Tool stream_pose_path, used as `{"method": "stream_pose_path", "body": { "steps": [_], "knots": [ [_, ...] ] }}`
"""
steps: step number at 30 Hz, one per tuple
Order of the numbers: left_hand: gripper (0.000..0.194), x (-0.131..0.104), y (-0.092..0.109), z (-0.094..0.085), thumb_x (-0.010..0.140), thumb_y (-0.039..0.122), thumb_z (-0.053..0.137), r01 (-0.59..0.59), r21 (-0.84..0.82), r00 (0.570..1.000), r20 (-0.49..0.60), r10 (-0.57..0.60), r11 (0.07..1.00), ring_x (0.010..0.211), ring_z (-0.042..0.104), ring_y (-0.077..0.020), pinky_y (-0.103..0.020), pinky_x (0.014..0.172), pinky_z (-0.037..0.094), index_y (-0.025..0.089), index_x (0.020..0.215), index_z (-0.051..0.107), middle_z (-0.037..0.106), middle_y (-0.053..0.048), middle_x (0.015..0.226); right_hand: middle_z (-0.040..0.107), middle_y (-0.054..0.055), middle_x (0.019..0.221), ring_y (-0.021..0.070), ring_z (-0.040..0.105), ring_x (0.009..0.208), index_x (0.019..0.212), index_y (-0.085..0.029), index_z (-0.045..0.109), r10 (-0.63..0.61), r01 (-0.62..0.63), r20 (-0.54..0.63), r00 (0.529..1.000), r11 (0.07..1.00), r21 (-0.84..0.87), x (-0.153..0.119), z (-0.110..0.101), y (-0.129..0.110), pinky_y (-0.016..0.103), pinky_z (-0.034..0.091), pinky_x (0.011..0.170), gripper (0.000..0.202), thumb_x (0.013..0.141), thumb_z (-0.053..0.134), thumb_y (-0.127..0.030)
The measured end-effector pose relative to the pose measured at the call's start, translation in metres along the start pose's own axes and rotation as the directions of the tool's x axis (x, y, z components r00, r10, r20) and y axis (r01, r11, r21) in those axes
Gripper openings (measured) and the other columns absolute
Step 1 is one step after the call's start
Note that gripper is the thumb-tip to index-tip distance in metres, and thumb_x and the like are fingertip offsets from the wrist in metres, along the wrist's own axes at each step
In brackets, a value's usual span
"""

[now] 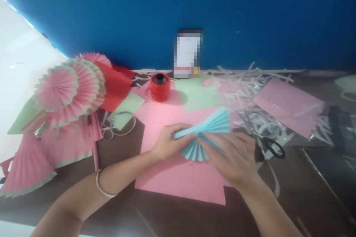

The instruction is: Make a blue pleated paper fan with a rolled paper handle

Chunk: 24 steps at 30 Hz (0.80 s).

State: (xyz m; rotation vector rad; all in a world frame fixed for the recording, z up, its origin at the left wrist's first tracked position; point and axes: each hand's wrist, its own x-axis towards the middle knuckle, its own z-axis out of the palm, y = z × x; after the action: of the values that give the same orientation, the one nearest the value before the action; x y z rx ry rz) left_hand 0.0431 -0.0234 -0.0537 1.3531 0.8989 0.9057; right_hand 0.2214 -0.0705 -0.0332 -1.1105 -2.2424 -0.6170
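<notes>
A light blue pleated paper fan (194,151) is held between my two hands, its folds spread out around a pinched middle. My left hand (174,140) grips its left side, with the thumb pressed near the centre. From the right, my right hand (233,153) has its fingers closed on the folds near the middle. Beneath the fan lie pink paper sheets (178,181) on the dark table. Just behind them stands a red spool of thread (160,88), upright on the pink paper.
Pink and green pleated paper rosettes (72,89) are piled at left by red paper (118,85). Scissors (267,144) lie right of my hand among white paper strips (250,77). A bangle-like ring (135,122) lies left. A blurred upright rectangle (187,53) leans on the blue wall (139,14).
</notes>
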Motion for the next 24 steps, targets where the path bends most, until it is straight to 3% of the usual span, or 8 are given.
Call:
{"method": "stream_pose_path", "body": {
  "steps": [5, 12, 18, 24],
  "knots": [
    [0.024, -0.0002, 0.0021, 0.0000, 0.076, 0.031, 0.064, 0.010, 0.017, 1.000, 0.009, -0.010, 1.000, 0.087, 0.065, -0.0201, -0.030, 0.079, 0.051, 0.015, 0.093, 0.069, 0.070, -0.007, 0.094, 0.068, 0.005, 0.095, 0.0168, 0.059, 0.087, 0.089, -0.019, 0.063, 0.026, -0.026, -0.007, 1.000, 0.999, 0.021, 0.0002, 0.0013, -0.0006, 0.035, 0.039, 0.084, 0.015, 0.076, 0.066, -0.014],
    [0.024, -0.0003, 0.0038, -0.0006, 0.076, 0.031, 0.064, 0.002, -0.010, 1.000, -0.004, -0.002, 1.000, 0.087, 0.064, -0.0192, -0.030, 0.079, 0.050, 0.014, 0.093, 0.066, 0.069, -0.007, 0.094, 0.064, 0.007, 0.093, 0.0212, 0.059, 0.086, 0.085, -0.020, 0.062, 0.309, -0.296, -0.110, 0.945, 0.947, 0.122, 0.0005, 0.0070, -0.0063, 0.038, 0.044, 0.081, 0.017, 0.070, 0.067, -0.017],
    [0.022, 0.0004, 0.0027, -0.0013, 0.077, 0.032, 0.063, -0.008, -0.007, 1.000, -0.022, 0.008, 1.000, 0.087, 0.063, -0.0179, -0.030, 0.080, 0.049, 0.015, 0.091, 0.065, 0.068, -0.006, 0.092, 0.062, 0.007, 0.099, 0.0233, 0.057, 0.090, 0.087, -0.023, 0.066, 0.153, -0.151, -0.168, 0.974, 0.988, 0.024, 0.0037, 0.0046, -0.0070, 0.039, 0.045, 0.079, 0.022, 0.066, 0.071, -0.021],
    [0.022, 0.0001, 0.0052, -0.0005, 0.077, 0.032, 0.063, 0.000, -0.023, 1.000, -0.011, -0.001, 1.000, 0.087, 0.063, -0.0181, -0.030, 0.080, 0.049, 0.015, 0.091, 0.065, 0.068, -0.007, 0.093, 0.059, 0.009, 0.109, 0.0254, 0.055, 0.096, 0.094, -0.022, 0.066, 0.175, -0.175, -0.124, 0.977, 0.984, 0.014, 0.0013, 0.0074, -0.0083, 0.042, 0.042, 0.083, 0.025, 0.069, 0.067, -0.025]
  ]
}}
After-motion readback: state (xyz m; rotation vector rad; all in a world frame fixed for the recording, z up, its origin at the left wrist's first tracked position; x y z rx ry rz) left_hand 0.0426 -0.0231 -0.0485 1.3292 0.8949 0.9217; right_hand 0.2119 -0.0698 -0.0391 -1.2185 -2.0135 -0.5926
